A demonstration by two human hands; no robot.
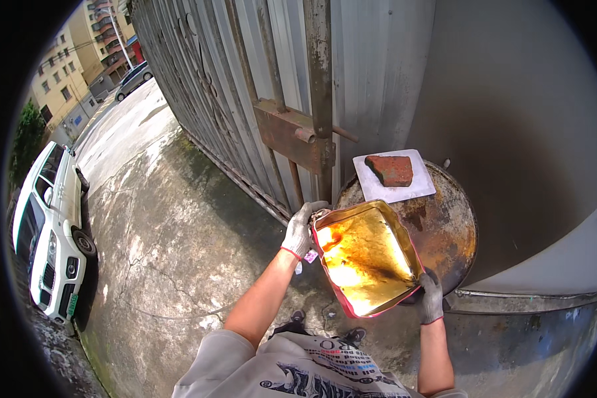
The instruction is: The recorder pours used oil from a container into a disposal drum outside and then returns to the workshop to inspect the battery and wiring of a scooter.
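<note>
Between my two gloved hands is a shallow rectangular tin box (365, 259), gold inside with brown stains and a red outer rim. My left hand (300, 229) grips its left upper corner, along with what looks like a crumpled rag. At the lower right edge, my right hand (432, 297) is closed round the rim. Both hands wear pale knitted gloves with red cuffs. Just beyond the box stands a rusty metal drum (444, 229). On its top lies a white square tile (414, 194), with a broken red brick (393, 171) resting on it.
A corrugated metal gate (245, 79) with a rusty latch plate (288, 136) rises ahead. To the right is a grey wall (544, 166), darkly smudged. A white car (53, 225) is parked at left on stained concrete (159, 252); another car (134, 79) stands farther off.
</note>
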